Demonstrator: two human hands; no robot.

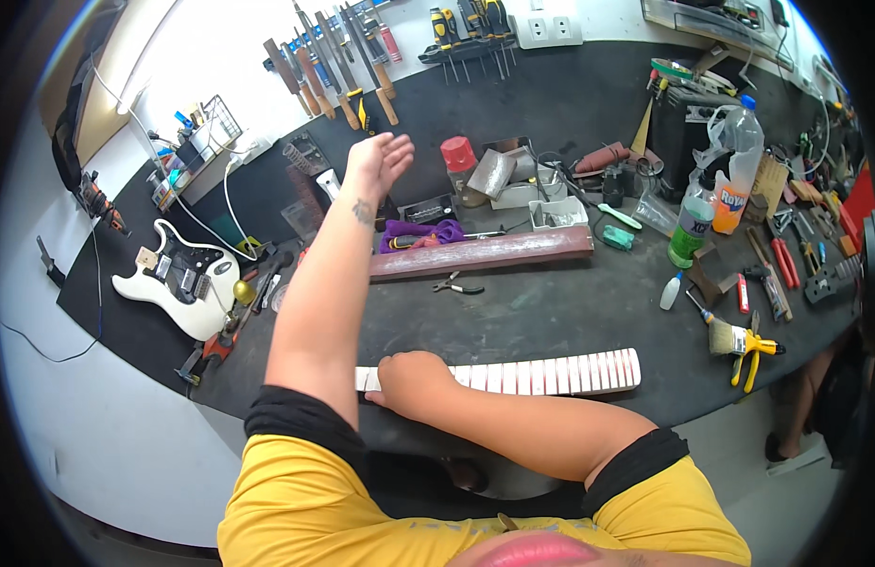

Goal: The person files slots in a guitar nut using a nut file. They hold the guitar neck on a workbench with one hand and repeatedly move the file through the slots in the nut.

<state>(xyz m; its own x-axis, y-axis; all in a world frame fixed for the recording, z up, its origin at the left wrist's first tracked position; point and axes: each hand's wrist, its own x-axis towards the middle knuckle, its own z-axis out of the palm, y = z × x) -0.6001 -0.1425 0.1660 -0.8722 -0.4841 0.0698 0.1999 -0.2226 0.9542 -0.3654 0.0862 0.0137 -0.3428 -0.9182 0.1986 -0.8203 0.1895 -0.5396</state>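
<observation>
A guitar neck (551, 374) lies along the near edge of the dark bench, its face striped with pale bands and thin reddish cross lines. Wrapped round its left part is my right hand (414, 383), with the fingers folded under and a short pale end showing beyond it. My left hand (379, 163) is raised over the back of the bench, its fingers loosely stretched and nothing visible in them. Just above it hang wood-handled files (338, 80) and yellow-and-black pliers (363, 111) on the wall. Part of the left palm is hidden.
Behind the neck lie small pliers (458, 286) and a long reddish-brown beam (494, 255). A white guitar body (178, 283) rests at left. Toward the right are a green bottle (691, 231), a brush (726, 337) and yellow pliers (754, 352). A person's leg (798, 406) shows beyond the bench.
</observation>
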